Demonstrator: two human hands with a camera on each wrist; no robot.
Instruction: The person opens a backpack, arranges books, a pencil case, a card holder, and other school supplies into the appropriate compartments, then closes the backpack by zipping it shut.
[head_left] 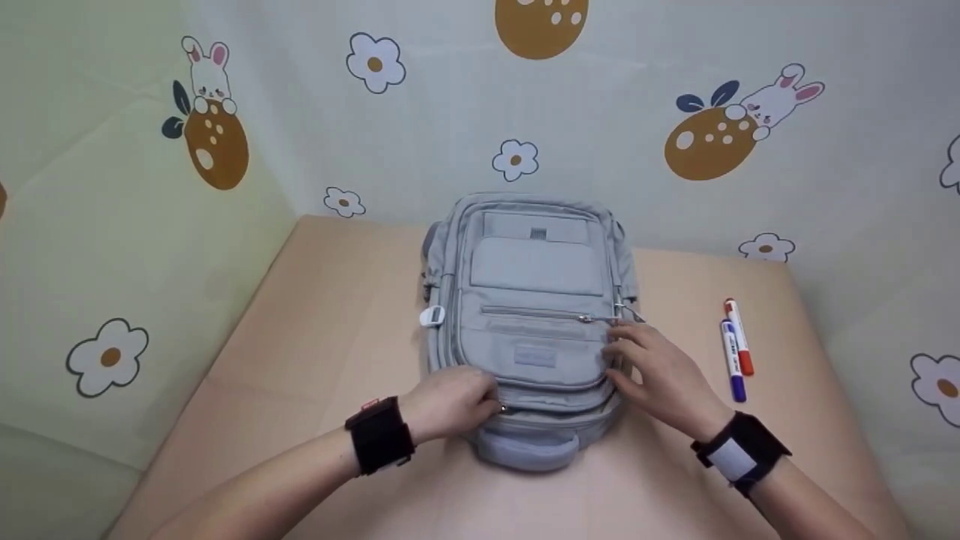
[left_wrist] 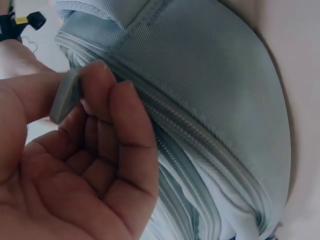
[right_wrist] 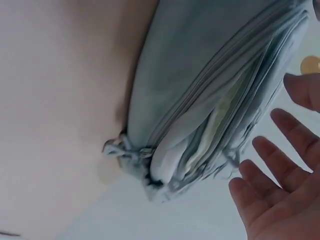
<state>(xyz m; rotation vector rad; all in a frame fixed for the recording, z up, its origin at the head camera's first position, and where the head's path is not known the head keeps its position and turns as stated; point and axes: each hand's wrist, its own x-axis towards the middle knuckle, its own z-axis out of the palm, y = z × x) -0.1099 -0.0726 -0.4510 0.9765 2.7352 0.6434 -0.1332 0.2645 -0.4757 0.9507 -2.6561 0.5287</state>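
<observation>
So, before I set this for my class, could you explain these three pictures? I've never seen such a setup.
No machine: a person works bare-handed. The wide picture comes from a camera on the head; the two closer ones, from cameras on each wrist. A grey fabric backpack lies on the flat peach surface, with a slim blue and white marker and a red and white marker to its right. The left hand pinches a flat grey zipper pull; the right hand, beside the backpack, holds nothing.
</observation>
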